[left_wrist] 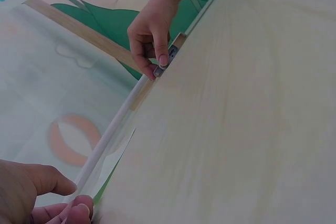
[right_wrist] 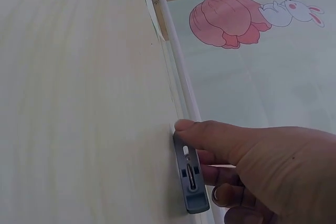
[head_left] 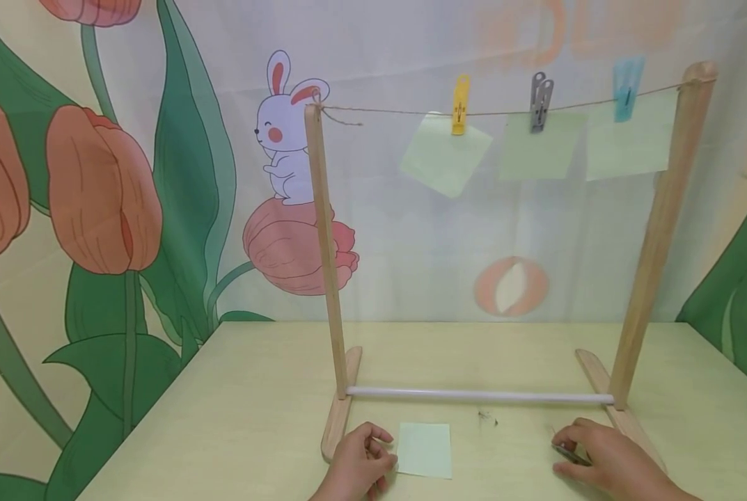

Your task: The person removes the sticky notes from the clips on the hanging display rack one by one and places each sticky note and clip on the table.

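A pale green square of paper lies on the table in front of the wooden frame. Beside its left edge is my left hand, fingers loosely bent; in the left wrist view a gap shows between thumb and fingertips, close to the paper. Whether the fingertips touch the paper, I cannot tell. My right hand pinches a grey clothespin between thumb and fingers, low over the table at the right. The head view shows only a dark sliver of that clothespin; the right wrist view shows its side and spring.
A twine line runs between two wooden posts. Three green papers hang there from yellow, grey and blue clothespins. A white rod joins the posts low down. Small dark marks show on the table.
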Demonstrator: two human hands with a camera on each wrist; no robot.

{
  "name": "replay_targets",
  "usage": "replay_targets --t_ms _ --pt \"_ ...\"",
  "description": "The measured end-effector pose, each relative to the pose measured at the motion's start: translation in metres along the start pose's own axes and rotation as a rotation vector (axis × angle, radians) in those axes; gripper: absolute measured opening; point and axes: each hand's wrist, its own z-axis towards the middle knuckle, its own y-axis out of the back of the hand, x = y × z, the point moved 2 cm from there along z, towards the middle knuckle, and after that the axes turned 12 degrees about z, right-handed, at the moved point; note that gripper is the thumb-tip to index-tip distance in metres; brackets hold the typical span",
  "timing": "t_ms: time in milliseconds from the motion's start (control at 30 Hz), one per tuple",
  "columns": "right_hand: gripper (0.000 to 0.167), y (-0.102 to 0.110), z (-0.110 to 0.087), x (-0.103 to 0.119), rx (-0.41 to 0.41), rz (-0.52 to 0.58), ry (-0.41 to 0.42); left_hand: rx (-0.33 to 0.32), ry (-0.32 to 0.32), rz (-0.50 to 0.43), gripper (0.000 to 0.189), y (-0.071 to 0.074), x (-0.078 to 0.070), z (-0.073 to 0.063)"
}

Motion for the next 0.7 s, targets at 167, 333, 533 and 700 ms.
replay_targets --t_ms 167,333,533,700 --pt "0.033 0.003 -0.001 0.005 -0.014 -0.016 -0.002 0.008 -0.01 -0.001 0.02 0.0 0.001 0.001" --pt "0.037 0.011 -0.001 0.01 -0.018 -0.002 -0.051 0.023 -0.021 -0.01 0.021 0.0 0.003 0.001" --pt "0.034 0.021 -0.003 0.014 -0.053 0.013 -0.039 0.05 -0.05 -0.019 0.022 0.002 0.0 0.002" --pt "0.036 0.025 -0.003 0.015 -0.05 0.032 -0.06 0.052 -0.086 -0.011 0.025 0.01 -0.008 0.001"
